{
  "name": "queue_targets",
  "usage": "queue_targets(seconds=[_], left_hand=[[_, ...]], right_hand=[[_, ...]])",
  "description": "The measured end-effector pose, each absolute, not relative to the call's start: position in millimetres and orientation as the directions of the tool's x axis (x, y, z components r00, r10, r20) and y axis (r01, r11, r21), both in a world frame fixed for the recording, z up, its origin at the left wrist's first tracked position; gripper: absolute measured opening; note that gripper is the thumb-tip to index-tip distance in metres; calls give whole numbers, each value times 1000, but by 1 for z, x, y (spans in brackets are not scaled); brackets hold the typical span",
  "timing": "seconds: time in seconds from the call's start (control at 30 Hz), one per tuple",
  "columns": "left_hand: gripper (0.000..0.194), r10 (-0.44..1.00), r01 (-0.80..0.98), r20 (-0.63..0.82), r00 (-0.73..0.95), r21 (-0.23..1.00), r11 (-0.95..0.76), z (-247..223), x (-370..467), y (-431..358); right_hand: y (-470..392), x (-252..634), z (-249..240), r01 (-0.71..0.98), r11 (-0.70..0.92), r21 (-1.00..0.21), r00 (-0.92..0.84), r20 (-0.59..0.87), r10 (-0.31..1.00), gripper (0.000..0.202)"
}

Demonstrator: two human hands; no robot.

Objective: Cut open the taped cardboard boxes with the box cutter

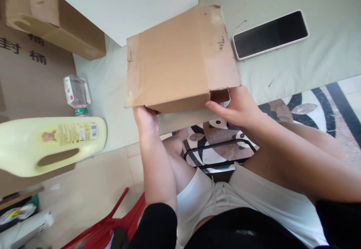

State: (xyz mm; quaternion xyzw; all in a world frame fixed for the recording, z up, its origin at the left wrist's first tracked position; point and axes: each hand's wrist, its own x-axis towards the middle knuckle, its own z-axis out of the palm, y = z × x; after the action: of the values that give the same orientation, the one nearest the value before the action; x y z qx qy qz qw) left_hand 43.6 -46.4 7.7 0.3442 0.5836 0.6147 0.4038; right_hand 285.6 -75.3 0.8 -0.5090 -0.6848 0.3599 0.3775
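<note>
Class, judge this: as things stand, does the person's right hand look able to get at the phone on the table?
Probably yes: the phone lies bare beyond the right hand, nothing between, though that hand now grips the cardboard box.

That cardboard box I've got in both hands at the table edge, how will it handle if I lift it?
The cardboard box probably lifts light and fairly stiff. Its worn edges and loose flap near the right hand may flex. The left hand supports it underneath; overhanging the table, it could tip.

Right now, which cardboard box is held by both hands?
The small plain box at the table edge, gripped by left hand and right hand; the printed boxes stand untouched.
</note>
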Motion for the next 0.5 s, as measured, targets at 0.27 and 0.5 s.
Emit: queue_targets(seconds=[0.27,0.5], left_hand=[[24,897,-102,18,-442,992,-70,11,29,-51],[38,939,-170,-58,-339,985,-1,15,23,-58]], right_hand=[[-73,288,7,275,181,-944,192,238,952,38],[-67,290,-1,-122,148,-981,327,101,940,37]])
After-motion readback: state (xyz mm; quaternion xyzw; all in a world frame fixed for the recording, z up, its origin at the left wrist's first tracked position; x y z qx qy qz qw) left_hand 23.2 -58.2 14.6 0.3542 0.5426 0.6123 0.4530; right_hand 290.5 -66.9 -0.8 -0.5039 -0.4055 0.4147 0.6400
